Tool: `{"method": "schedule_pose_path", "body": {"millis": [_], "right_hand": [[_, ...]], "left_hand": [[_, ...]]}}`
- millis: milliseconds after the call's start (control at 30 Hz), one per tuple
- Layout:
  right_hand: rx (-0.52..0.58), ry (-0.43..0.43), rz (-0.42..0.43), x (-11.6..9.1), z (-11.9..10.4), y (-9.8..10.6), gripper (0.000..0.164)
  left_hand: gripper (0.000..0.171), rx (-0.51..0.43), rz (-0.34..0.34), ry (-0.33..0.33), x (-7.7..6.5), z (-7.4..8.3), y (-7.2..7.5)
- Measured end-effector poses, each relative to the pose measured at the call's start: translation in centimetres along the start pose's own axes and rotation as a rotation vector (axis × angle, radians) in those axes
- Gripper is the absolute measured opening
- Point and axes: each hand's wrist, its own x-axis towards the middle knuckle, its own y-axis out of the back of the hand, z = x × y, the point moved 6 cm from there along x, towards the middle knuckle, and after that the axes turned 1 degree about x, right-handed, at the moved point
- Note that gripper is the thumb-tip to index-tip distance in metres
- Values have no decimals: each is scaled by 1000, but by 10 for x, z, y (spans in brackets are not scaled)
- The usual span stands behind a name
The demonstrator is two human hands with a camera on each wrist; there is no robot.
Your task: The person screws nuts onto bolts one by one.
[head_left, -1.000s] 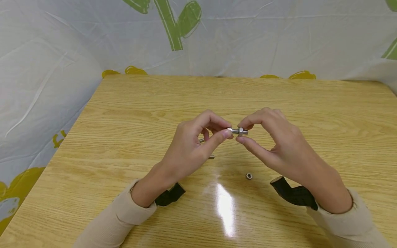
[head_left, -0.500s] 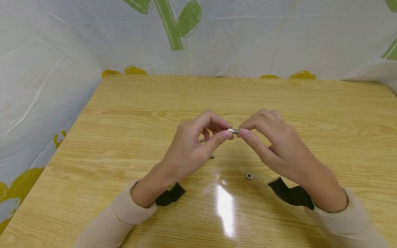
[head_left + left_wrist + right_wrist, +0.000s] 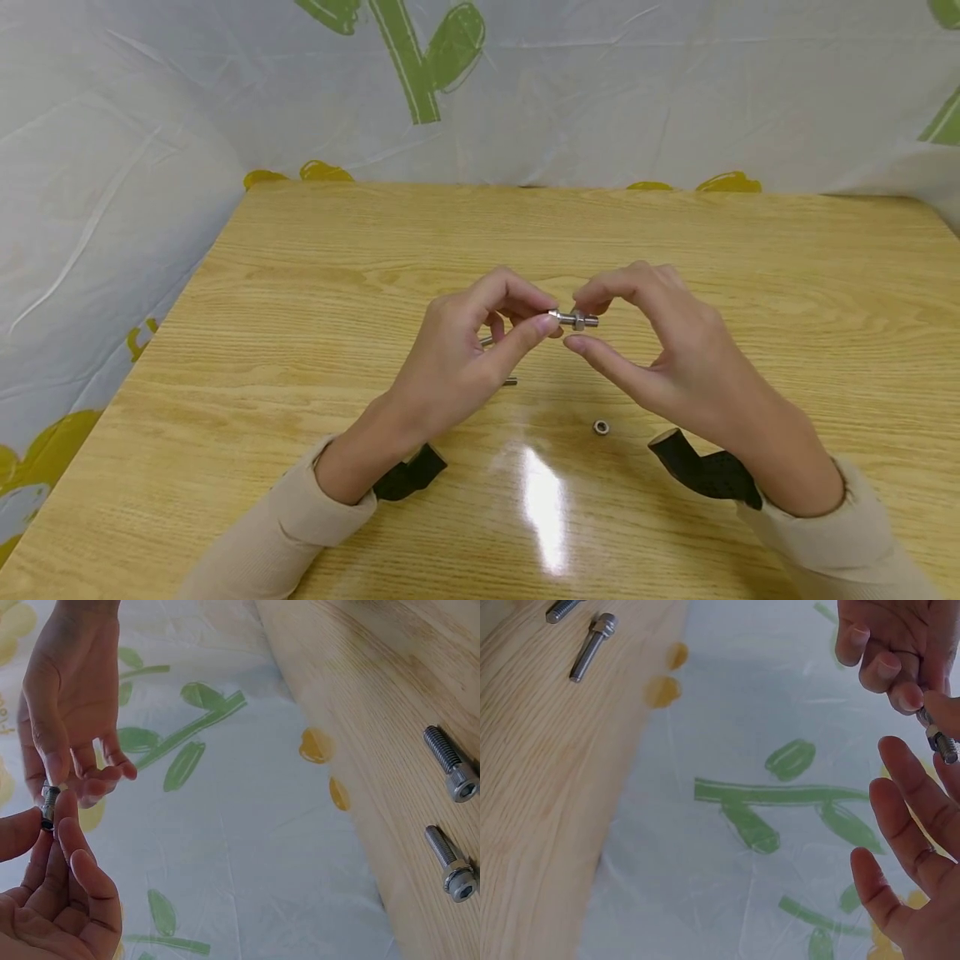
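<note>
My left hand pinches the head end of a metal bolt between thumb and index finger and holds it sideways above the table. A hex nut sits on the bolt's thread, short of the tip. Around that nut stands my right hand, thumb and index finger spread apart, the thumb just below it. The right wrist view shows the nut and the bolt's threaded tip. The left wrist view has the bolt between both hands.
A loose nut lies on the wooden table. Two more bolts lie there, mostly behind my left hand: one socket-head bolt and another bolt with a ring or nut near its head. A patterned cloth hangs behind the table.
My right thumb and fingertips closed over the nut half a second ago and have now spread apart, showing it again. The left hand keeps its hold on the bolt, almost unmoved.
</note>
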Motion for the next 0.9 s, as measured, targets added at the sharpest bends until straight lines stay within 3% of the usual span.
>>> {"method": "schedule_pose_path", "body": {"millis": [100, 333, 767, 900], "right_hand": [[10, 30, 13, 1, -2, 0, 29], [8, 38, 14, 1, -4, 1, 35], [28, -27, -13, -1, 1, -4, 7], [27, -21, -15, 3, -4, -4, 22]], "left_hand": [[10, -5, 0, 1, 0, 0, 0], [10, -14, 4, -2, -1, 1, 0], [10, -35, -7, -1, -1, 1, -2], [10, -31, -8, 1, -1, 1, -3]]}}
